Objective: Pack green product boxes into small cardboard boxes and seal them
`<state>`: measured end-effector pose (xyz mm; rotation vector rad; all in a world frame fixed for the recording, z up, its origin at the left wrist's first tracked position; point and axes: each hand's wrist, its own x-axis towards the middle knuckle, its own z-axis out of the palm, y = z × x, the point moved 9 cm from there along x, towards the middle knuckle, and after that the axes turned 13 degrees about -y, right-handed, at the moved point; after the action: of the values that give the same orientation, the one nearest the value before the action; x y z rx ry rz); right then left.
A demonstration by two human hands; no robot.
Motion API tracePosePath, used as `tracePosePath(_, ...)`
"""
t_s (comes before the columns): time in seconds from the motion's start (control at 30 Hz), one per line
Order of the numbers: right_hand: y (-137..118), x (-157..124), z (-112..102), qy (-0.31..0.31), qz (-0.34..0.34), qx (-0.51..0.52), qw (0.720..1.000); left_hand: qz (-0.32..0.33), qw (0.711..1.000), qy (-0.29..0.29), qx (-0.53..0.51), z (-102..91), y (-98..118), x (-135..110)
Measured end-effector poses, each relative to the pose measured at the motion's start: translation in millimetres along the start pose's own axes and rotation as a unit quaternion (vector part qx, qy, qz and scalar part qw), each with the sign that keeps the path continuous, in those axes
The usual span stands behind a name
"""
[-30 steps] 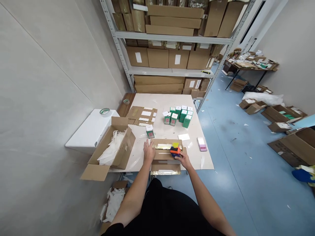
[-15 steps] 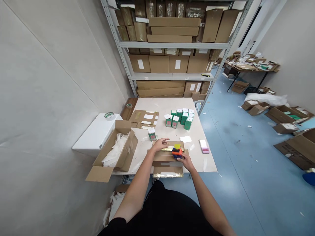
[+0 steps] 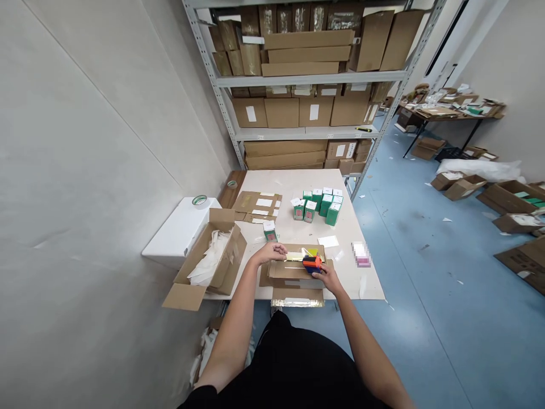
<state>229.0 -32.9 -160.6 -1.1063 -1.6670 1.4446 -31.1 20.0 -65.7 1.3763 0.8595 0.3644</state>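
A cardboard box (image 3: 289,271) lies at the near edge of the white table (image 3: 298,233), its flaps folded over. My right hand (image 3: 326,275) grips an orange and blue tape dispenser (image 3: 312,262) resting on the box's top right. My left hand (image 3: 275,251) rests on the box's far left edge, fingers curled down on the cardboard beside the tape seam. A single green and white small box (image 3: 269,230) stands just beyond my left hand.
A group of several green small boxes (image 3: 321,203) stands mid-table, with flattened cardboard (image 3: 258,205) to the left. An open carton with white filler (image 3: 213,258) overhangs the table's left. Metal shelving (image 3: 306,85) holds brown cartons. More cartons lie on the blue floor (image 3: 426,238).
My left hand moved from the box's left side up to its far edge near the seam. The camera view shifted slightly, so everything sits a bit further right.
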Motion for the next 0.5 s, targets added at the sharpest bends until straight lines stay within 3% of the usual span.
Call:
tracePosePath(0.33,-2,6,1,-0.030,0.005,-0.033,0.999,0.041,0.994,-0.037,-0.099,-0.5,30,-29)
tracePosePath(0.5,-6,11,2,-0.053,0.016,-0.078,0.995,0.060,0.985,0.029,-0.158,-8.0,25,-30)
